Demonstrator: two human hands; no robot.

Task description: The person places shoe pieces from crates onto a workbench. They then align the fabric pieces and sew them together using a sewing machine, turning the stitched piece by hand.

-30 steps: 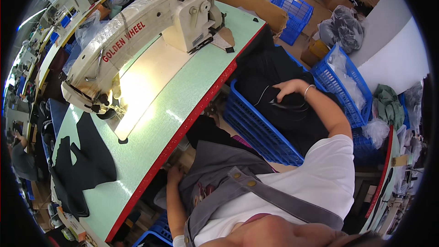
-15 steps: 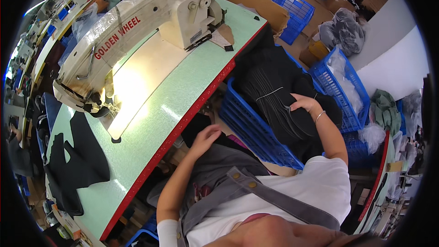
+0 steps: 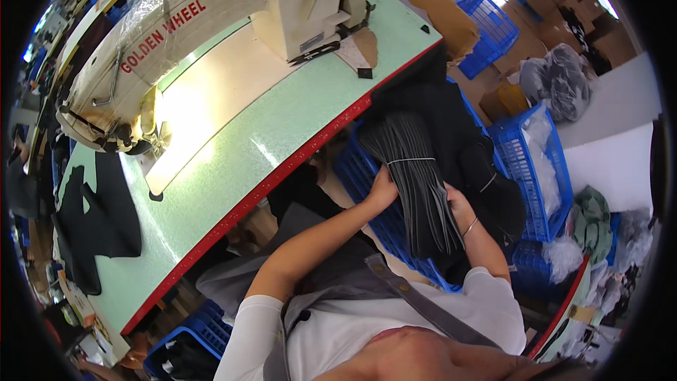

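Note:
A thick bundle of black cut fabric pieces, tied round with a light band, is gripped from both sides over a blue basket. My left hand holds the bundle's left side, its fingers partly hidden behind the layers. On the right side, my right hand clasps the lower part, with a bracelet on the wrist. Beside it in the basket lies more black fabric, also banded. The layered edges of the held bundle face up.
A long-arm sewing machine, its lamp lit, stands on the green table with a red edge. Black cut pieces lie on the table's left. Scissors rest near the machine's base. Another blue basket holds clear plastic.
My left hand has moved right from near my lap to the bundle. The bundle has been turned more upright and shifted left, now between both hands. The view has shifted slightly.

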